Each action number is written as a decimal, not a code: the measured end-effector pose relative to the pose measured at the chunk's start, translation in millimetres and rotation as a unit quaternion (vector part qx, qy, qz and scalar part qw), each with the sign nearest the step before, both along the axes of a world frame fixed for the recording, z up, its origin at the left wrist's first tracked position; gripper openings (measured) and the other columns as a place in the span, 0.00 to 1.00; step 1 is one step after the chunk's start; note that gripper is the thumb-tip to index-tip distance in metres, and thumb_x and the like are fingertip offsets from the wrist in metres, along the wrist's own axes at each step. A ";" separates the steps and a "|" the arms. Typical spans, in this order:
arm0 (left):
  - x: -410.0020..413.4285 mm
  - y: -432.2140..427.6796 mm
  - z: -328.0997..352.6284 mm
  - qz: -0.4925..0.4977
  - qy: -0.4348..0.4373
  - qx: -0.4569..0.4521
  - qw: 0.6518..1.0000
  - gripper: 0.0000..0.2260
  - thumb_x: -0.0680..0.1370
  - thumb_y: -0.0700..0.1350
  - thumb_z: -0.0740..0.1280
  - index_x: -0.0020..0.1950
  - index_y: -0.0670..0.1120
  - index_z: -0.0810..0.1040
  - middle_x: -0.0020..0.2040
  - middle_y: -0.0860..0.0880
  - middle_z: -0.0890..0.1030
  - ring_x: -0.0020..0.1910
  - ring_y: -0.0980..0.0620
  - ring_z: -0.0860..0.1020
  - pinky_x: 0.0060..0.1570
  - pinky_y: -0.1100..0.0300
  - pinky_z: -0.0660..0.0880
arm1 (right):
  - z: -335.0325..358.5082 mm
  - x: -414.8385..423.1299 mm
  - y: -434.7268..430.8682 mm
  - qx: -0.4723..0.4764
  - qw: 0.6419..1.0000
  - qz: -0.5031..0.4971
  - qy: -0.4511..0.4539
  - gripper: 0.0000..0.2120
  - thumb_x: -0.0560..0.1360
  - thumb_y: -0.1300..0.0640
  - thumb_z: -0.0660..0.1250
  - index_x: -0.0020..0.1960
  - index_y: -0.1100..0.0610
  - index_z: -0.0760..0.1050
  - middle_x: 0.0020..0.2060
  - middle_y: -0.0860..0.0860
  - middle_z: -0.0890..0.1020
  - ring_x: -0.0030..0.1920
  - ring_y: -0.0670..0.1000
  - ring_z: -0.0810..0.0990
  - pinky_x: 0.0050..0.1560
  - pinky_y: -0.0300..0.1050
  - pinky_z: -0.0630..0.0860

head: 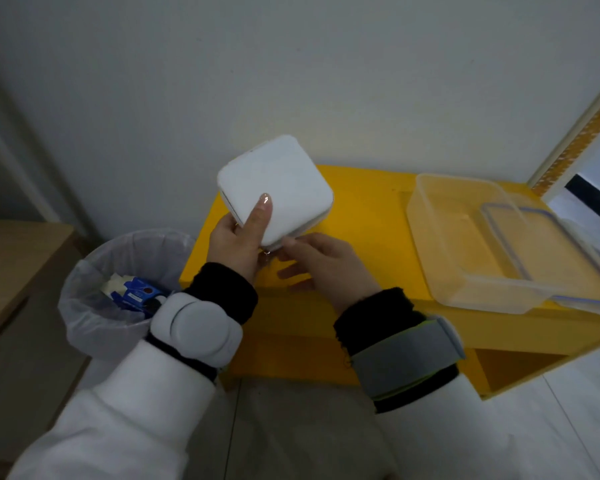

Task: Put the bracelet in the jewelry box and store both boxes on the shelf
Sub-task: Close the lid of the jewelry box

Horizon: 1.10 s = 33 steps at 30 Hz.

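Hands are working over the yellow shelf [361, 209]: left hand [236, 247] is gripping the closed white jewelry box [278, 181], thumb on lid, while right hand [326, 268], fingers loosely spread, is touching its lower edge, clear plastic box [471, 244] sitting well apart.

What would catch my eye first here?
A white square box, held up in the left hand above a bright yellow shelf, the right hand at its lower corner. A clear plastic container sits on the shelf's right.
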<state>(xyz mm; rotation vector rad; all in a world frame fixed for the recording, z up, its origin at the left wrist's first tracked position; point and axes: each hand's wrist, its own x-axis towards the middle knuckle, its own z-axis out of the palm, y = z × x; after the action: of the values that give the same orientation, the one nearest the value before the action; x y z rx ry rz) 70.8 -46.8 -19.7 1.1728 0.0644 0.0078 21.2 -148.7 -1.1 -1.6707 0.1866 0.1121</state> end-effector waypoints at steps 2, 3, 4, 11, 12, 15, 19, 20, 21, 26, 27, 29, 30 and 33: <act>1.2 -1.9 -0.9 0.001 -0.016 0.011 1.000 0.06 0.75 0.49 0.66 0.46 0.47 0.76 0.45 0.47 0.81 0.40 0.51 0.82 0.33 0.63 0.77 | -3.7 -0.9 4.7 -0.020 1.000 0.017 -0.013 0.06 0.75 0.53 0.65 0.45 0.56 0.75 0.38 0.47 0.78 0.37 0.45 0.78 0.38 0.39 0.77; 1.4 -2.2 -0.9 0.002 -0.022 0.014 1.000 0.07 0.74 0.50 0.67 0.46 0.47 0.76 0.46 0.47 0.81 0.45 0.47 0.81 0.39 0.58 0.78 | -4.3 -1.1 5.1 -0.028 0.999 0.013 -0.019 0.06 0.75 0.53 0.66 0.44 0.55 0.74 0.38 0.47 0.78 0.37 0.45 0.78 0.38 0.39 0.77; 1.5 -2.4 0.0 0.003 -0.027 0.021 0.999 0.09 0.71 0.52 0.68 0.45 0.48 0.76 0.46 0.48 0.82 0.48 0.46 0.80 0.44 0.55 0.77 | -4.3 -1.2 4.3 -0.034 0.999 0.009 -0.027 0.05 0.74 0.54 0.66 0.42 0.55 0.74 0.37 0.47 0.78 0.36 0.45 0.78 0.38 0.39 0.77; -5.2 -5.8 2.8 -0.016 -0.054 0.042 0.998 0.05 0.76 0.47 0.64 0.46 0.47 0.77 0.43 0.50 0.82 0.39 0.53 0.82 0.37 0.60 0.80 | -7.9 -1.1 7.1 -0.043 0.997 0.039 -0.051 0.09 0.74 0.62 0.67 0.50 0.67 0.78 0.34 0.51 0.79 0.30 0.48 0.75 0.34 0.38 0.75; -6.4 -6.4 4.2 -0.015 -0.056 0.044 0.997 0.07 0.76 0.47 0.63 0.48 0.45 0.77 0.44 0.48 0.82 0.40 0.52 0.81 0.36 0.60 0.80 | -8.9 -0.6 8.0 -0.039 0.997 0.041 -0.049 0.10 0.74 0.62 0.66 0.51 0.68 0.78 0.34 0.51 0.79 0.30 0.48 0.75 0.33 0.37 0.76; -8.6 -8.2 7.3 -0.019 -0.059 0.041 0.997 0.15 0.76 0.47 0.62 0.57 0.38 0.74 0.49 0.42 0.81 0.42 0.46 0.80 0.34 0.61 0.79 | -12.2 0.8 9.3 -0.003 0.999 0.032 -0.031 0.06 0.74 0.62 0.66 0.48 0.64 0.78 0.31 0.48 0.78 0.27 0.46 0.75 0.30 0.35 0.76; -8.8 -8.7 5.6 -0.019 -0.058 0.035 0.998 0.22 0.76 0.49 0.62 0.63 0.34 0.71 0.54 0.37 0.79 0.42 0.44 0.79 0.30 0.64 0.77 | -14.5 2.8 8.2 0.053 0.998 0.040 -0.004 0.10 0.74 0.61 0.66 0.34 0.57 0.75 0.21 0.44 0.79 0.22 0.43 0.76 0.28 0.36 0.76; -9.1 -8.3 5.1 -0.020 -0.059 0.034 0.997 0.22 0.75 0.50 0.62 0.61 0.35 0.72 0.51 0.39 0.80 0.39 0.46 0.80 0.27 0.65 0.76 | -14.1 2.4 8.5 0.055 0.998 0.041 -0.003 0.12 0.75 0.60 0.66 0.33 0.55 0.74 0.20 0.44 0.79 0.22 0.42 0.76 0.28 0.36 0.76; -8.6 -7.7 4.8 -0.021 -0.056 0.036 0.998 0.20 0.75 0.51 0.63 0.58 0.37 0.75 0.48 0.42 0.83 0.37 0.49 0.81 0.27 0.65 0.76 | -13.9 1.8 9.5 0.042 0.998 0.038 -0.010 0.12 0.75 0.59 0.66 0.33 0.55 0.74 0.21 0.44 0.78 0.22 0.42 0.75 0.28 0.35 0.76; -2.9 -5.4 0.8 -0.003 -0.034 0.011 0.999 0.07 0.73 0.47 0.68 0.45 0.45 0.76 0.34 0.54 0.85 0.30 0.58 0.82 0.29 0.63 0.77 | -16.0 -1.3 18.7 -0.140 0.983 -0.041 -0.114 0.09 0.76 0.60 0.63 0.48 0.65 0.78 0.41 0.59 0.83 0.41 0.56 0.80 0.43 0.49 0.78; -2.2 -5.0 0.9 0.007 -0.025 -0.003 1.000 0.07 0.74 0.46 0.68 0.47 0.44 0.75 0.37 0.52 0.84 0.30 0.58 0.82 0.28 0.63 0.77 | -16.7 -2.3 18.5 -0.192 0.971 -0.052 -0.136 0.10 0.76 0.59 0.63 0.50 0.63 0.79 0.46 0.60 0.83 0.46 0.58 0.79 0.45 0.49 0.75; -1.7 -4.2 1.0 0.023 -0.006 -0.021 0.999 0.11 0.74 0.46 0.68 0.53 0.42 0.73 0.41 0.49 0.81 0.31 0.58 0.82 0.26 0.65 0.76 | -18.4 -3.5 15.7 -0.321 0.931 -0.060 -0.164 0.11 0.77 0.55 0.61 0.50 0.61 0.78 0.49 0.58 0.82 0.49 0.57 0.78 0.41 0.43 0.67; -1.9 -3.6 1.1 0.031 0.000 -0.024 0.999 0.15 0.74 0.46 0.68 0.57 0.41 0.72 0.42 0.49 0.81 0.33 0.56 0.82 0.26 0.66 0.76 | -18.7 -3.5 13.7 -0.377 0.909 -0.059 -0.166 0.13 0.78 0.53 0.59 0.49 0.61 0.77 0.49 0.57 0.81 0.48 0.57 0.77 0.39 0.42 0.63; -1.7 -2.2 -1.2 0.047 0.010 -0.017 0.999 0.26 0.73 0.47 0.69 0.67 0.38 0.67 0.46 0.48 0.81 0.42 0.52 0.81 0.29 0.64 0.80 | -17.4 0.1 4.0 -0.446 0.880 -0.080 -0.142 0.14 0.79 0.51 0.56 0.47 0.60 0.74 0.47 0.57 0.79 0.41 0.53 0.71 0.38 0.43 0.59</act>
<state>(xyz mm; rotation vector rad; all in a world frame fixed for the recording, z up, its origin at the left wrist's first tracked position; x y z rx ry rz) 69.1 -49.0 -20.9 1.1357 0.1363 0.0776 21.3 -144.6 -18.5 -2.5549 0.1592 -0.4086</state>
